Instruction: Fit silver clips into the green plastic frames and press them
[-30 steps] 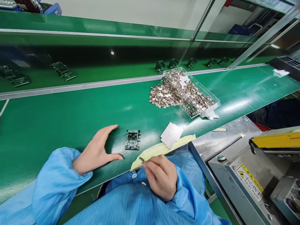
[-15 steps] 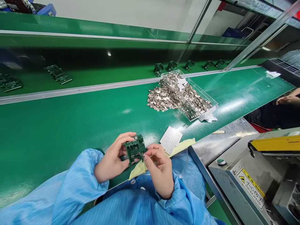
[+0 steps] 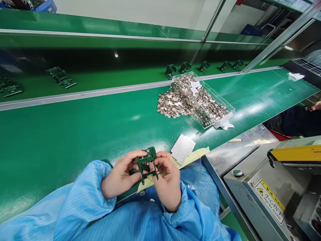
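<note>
A green circuit board panel (image 3: pixel 147 160) with cut-out openings is held between both my hands over the front edge of the bench. My left hand (image 3: pixel 121 174) grips its left side, fingers on top and thumb beneath. On the right side, my right hand (image 3: pixel 167 179) has its fingers closed on the panel, with the thumb at an opening. Just beyond my right hand lies a silver sheet marked in small squares (image 3: pixel 183 149), beside yellow tape (image 3: pixel 197 156) along the bench edge.
A clear tray (image 3: pixel 232 112) full of small metal pieces stands on the green bench (image 3: pixel 75 134), with more metal pieces (image 3: pixel 169 104) spilled at its left. Several green boards (image 3: pixel 185 67) sit along the back. A grey machine (image 3: pixel 240 187) stands at right. Another person's hand (image 3: pixel 314 106) shows at far right.
The circuit board panel has been tilted, so its openings now face me more. My right hand has shifted slightly left and its thumb moved into an opening. The other person's hand has moved right.
</note>
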`<state>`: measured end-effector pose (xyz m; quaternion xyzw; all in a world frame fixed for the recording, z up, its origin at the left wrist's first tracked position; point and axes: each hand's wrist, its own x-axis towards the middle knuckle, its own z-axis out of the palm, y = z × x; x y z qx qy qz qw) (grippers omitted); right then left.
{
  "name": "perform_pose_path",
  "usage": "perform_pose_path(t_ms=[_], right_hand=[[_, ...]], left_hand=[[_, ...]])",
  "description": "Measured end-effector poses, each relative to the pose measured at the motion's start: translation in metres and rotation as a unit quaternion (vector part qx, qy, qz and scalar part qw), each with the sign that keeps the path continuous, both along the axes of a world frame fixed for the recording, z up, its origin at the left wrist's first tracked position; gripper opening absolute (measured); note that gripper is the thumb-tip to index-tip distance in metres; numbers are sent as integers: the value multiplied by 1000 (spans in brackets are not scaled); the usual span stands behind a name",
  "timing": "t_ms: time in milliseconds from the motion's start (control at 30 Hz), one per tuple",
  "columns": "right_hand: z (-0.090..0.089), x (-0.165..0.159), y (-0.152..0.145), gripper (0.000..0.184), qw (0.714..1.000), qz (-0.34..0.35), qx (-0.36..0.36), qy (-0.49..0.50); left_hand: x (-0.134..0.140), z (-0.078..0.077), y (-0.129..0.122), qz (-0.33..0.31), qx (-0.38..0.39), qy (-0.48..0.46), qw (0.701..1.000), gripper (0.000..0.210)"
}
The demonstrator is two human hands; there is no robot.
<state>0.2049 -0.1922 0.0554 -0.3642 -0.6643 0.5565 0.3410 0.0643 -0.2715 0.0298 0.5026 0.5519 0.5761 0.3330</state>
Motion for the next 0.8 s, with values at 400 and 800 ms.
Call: perform_pose_path(t_ms=[400,800], right_hand=[[-7,0,-6,16,988,-1,-150,46],[-8,-6,-2,24,965,-24,-234,120]], left_hand=[[14,6,3,42,-42,-44,997,27],[19,9,2,79,-73,-25,994,22]])
